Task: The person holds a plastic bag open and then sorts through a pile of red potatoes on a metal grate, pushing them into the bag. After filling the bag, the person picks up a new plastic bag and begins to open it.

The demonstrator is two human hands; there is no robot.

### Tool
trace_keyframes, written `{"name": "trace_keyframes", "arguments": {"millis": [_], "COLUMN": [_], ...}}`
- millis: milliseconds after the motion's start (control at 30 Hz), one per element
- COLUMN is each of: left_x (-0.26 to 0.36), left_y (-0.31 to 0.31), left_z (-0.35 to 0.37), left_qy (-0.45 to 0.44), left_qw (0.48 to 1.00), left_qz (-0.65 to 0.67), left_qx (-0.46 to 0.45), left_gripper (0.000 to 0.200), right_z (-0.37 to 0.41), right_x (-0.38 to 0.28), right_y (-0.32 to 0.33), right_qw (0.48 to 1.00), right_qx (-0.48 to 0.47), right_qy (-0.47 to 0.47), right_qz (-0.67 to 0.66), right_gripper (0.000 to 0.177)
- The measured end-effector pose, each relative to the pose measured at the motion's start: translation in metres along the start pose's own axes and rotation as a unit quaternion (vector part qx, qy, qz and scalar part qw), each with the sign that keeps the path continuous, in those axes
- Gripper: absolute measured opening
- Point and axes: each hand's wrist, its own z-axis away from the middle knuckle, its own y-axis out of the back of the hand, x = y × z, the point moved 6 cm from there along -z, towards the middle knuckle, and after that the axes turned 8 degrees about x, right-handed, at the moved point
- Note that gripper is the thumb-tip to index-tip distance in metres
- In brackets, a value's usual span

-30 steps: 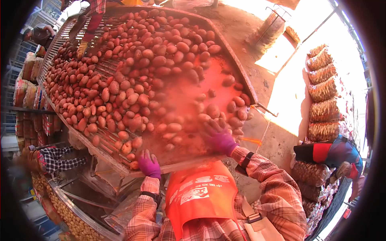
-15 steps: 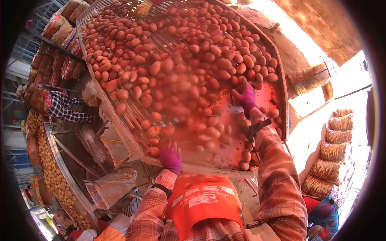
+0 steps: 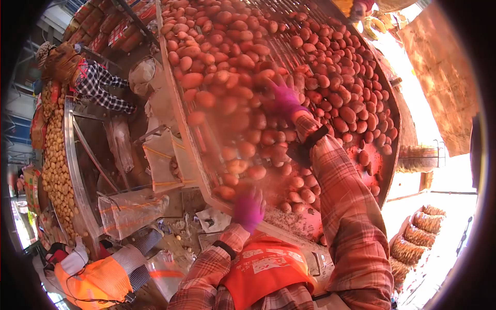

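Many potatoes [image 3: 345,98], tinted red by the light, lie over a large slatted sorting table [image 3: 392,170]. My right hand [image 3: 285,97], in a purple glove, reaches out over the middle of the heap. Its fingers are spread against the potatoes, grasping none that I can see. Close to the near rim, my left hand [image 3: 249,211] in a matching glove rests with fingers extended beside a few potatoes. It holds nothing visible. A smear in the middle of the view blurs some potatoes.
Left of the table, a metal-edged trough [image 3: 77,170] holds pale potatoes. A person [image 3: 88,77] in checked trousers bends over its far end. Another person in an orange garment [image 3: 95,281] is at lower left. A gloved hand [image 3: 360,9] shows at the top. Filled sacks [image 3: 419,237] stand at right.
My right hand has moved from the bare red patch at the right, forward and left onto the heap. My left hand stays by the near rim. The view has turned left.
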Motion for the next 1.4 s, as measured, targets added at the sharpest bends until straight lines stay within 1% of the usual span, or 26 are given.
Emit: {"name": "trace_keyframes", "arguments": {"millis": [33, 67, 100, 167, 200, 300, 367, 433, 533, 567, 600, 633, 667, 700, 767, 800, 867, 900, 967, 1000, 1067, 1167, 1200, 1267, 1333, 1400], "left_x": [0.002, 0.002, 0.002, 0.004, 0.003, 0.005, 0.003, 0.005, 0.008, 0.007, 0.004, 0.004, 0.003, 0.002, 0.005, 0.003, 0.000, 0.003, -0.004, -0.002, -0.002, 0.004, 0.004, 0.007, 0.007, 0.008], "left_y": [0.001, 0.001, 0.005, 0.010, 0.009, 0.008, 0.004, 0.004, 0.004, 0.005, 0.000, -0.003, -0.005, -0.006, -0.005, -0.007, -0.013, -0.014, -0.019, -0.018, -0.017, -0.014, -0.012, -0.011, -0.011, -0.009], "left_z": [-0.002, -0.003, -0.003, -0.007, -0.005, -0.006, 0.000, 0.000, 0.002, 0.002, 0.004, 0.005, 0.004, 0.003, 0.002, 0.002, 0.007, 0.012, 0.006, 0.007, 0.007, 0.004, 0.004, 0.001, 0.005, 0.005], "left_qy": [-0.005, -0.009, -0.002, -0.023, -0.017, -0.034, -0.029, -0.042, -0.058, -0.056, -0.039, -0.055, -0.054, -0.053, -0.079, -0.085, -0.083, -0.099, -0.052, -0.081, -0.089, -0.089, -0.081, -0.085, -0.088, -0.091], "left_qw": [1.000, 0.999, 0.999, 0.999, 0.999, 0.999, 0.999, 0.999, 0.998, 0.998, 0.999, 0.998, 0.998, 0.998, 0.997, 0.996, 0.994, 0.993, 0.993, 0.993, 0.994, 0.995, 0.995, 0.995, 0.995, 0.994], "left_qz": [0.008, 0.017, 0.021, 0.020, 0.022, 0.016, -0.004, -0.010, -0.023, -0.028, -0.020, -0.019, -0.019, -0.019, -0.022, -0.030, -0.070, -0.063, -0.099, -0.087, -0.068, -0.049, -0.052, -0.049, -0.051, -0.053], "left_qx": [-0.016, -0.032, -0.035, -0.026, -0.028, -0.014, -0.018, -0.003, 0.015, 0.022, -0.022, -0.027, -0.027, -0.026, -0.016, -0.008, 0.002, -0.007, -0.042, -0.006, 0.000, 0.006, 0.005, 0.011, 0.009, 0.030], "left_gripper": [0.040, 0.040, 0.040, 0.040, 0.040, 0.040, 0.040, 0.040, 0.039, 0.039, 0.046, 0.046, 0.046, 0.046, 0.046, 0.046, 0.045, 0.045, 0.044, 0.044, 0.043, 0.041, 0.040, 0.040, 0.039, 0.039], "right_z": [-0.007, -0.010, -0.012, -0.016, -0.014, 0.007, 0.030, 0.051, 0.094, 0.101, 0.112, 0.125, 0.137, 0.152, 0.181, 0.201, 0.242, 0.271, 0.317, 0.340, 0.385, 0.440, 0.449, 0.459, 0.447, 0.438], "right_x": [-0.003, 0.000, -0.003, 0.002, -0.003, -0.001, -0.005, -0.023, -0.028, -0.026, -0.021, -0.015, -0.007, 0.005, 0.024, 0.031, 0.042, 0.046, 0.055, 0.061, 0.072, 0.084, 0.088, 0.102, 0.132, 0.208], "right_y": [-0.009, -0.020, -0.019, -0.022, -0.020, -0.003, 0.020, 0.029, 0.021, 0.023, 0.019, 0.018, 0.024, 0.031, 0.050, 0.060, 0.082, 0.090, 0.108, 0.115, 0.134, 0.144, 0.154, 0.174, 0.203, 0.197], "right_qw": [0.998, 0.997, 0.997, 0.982, 0.988, 0.983, 0.978, 0.985, 0.972, 0.972, 0.962, 0.949, 0.948, 0.947, 0.973, 0.970, 0.972, 0.968, 0.970, 0.968, 0.975, 0.969, 0.967, 0.950, 0.963, 0.946], "right_qx": [0.015, 0.000, -0.008, -0.126, -0.081, -0.130, -0.139, -0.149, -0.140, -0.133, -0.185, -0.238, -0.241, -0.236, -0.137, -0.133, -0.099, -0.097, -0.080, -0.079, -0.030, -0.045, -0.045, -0.131, 0.002, -0.052], "right_qy": [0.010, -0.033, -0.030, -0.028, -0.001, -0.047, -0.027, 0.043, -0.015, -0.031, -0.045, -0.060, -0.100, -0.117, -0.147, -0.163, -0.211, -0.228, -0.182, -0.192, -0.208, -0.218, -0.223, -0.257, -0.269, -0.318], "right_qz": [0.067, 0.074, 0.074, 0.138, 0.135, 0.119, 0.150, 0.078, 0.190, 0.192, 0.196, 0.198, 0.181, 0.184, 0.114, 0.118, 0.027, 0.032, 0.138, 0.140, 0.070, 0.111, 0.112, 0.118, -0.021, 0.040], "right_gripper": [0.063, 0.048, 0.048, 0.049, 0.047, 0.046, 0.041, 0.035, 0.045, 0.045, 0.041, 0.037, 0.042, 0.042, 0.042, 0.042, 0.038, 0.038, 0.035, 0.035, 0.035, 0.032, 0.032, 0.032, 0.035, 0.042]}}
